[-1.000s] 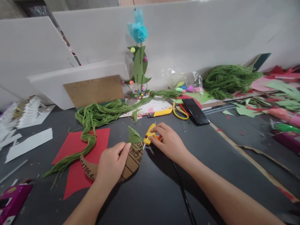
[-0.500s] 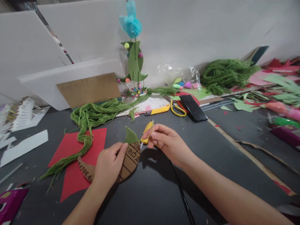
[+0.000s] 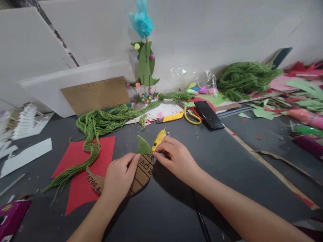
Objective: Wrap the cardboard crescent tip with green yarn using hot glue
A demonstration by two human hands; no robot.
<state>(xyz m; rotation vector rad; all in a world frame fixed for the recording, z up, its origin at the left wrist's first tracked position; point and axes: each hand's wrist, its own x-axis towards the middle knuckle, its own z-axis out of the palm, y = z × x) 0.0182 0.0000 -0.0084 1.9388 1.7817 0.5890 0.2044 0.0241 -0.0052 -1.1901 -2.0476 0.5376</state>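
Observation:
My left hand (image 3: 118, 176) rests closed on a leaf-shaped cardboard piece (image 3: 142, 171) printed with black lines, and pinches the base of a green felt piece (image 3: 143, 146) at its tip. My right hand (image 3: 175, 158) is wrapped round a yellow glue gun (image 3: 158, 140), whose nozzle points down at the cardboard's upper right edge. The gun's black cord (image 3: 202, 222) trails back under my right forearm. A long hank of green yarn (image 3: 101, 126) lies to the left, over a red paper sheet (image 3: 83, 168).
Behind stand a yellow box cutter (image 3: 173, 117), yellow-handled scissors (image 3: 191, 117), a black phone (image 3: 209, 114), a green felt plant model with a blue top (image 3: 145, 57), another yarn pile (image 3: 243, 79), white foam boards (image 3: 75, 80) and paper scraps (image 3: 290, 104) at right.
My right hand lifted the glue gun off the table, then brought its nozzle down to the cardboard's edge beside the green felt. My left hand stayed on the cardboard.

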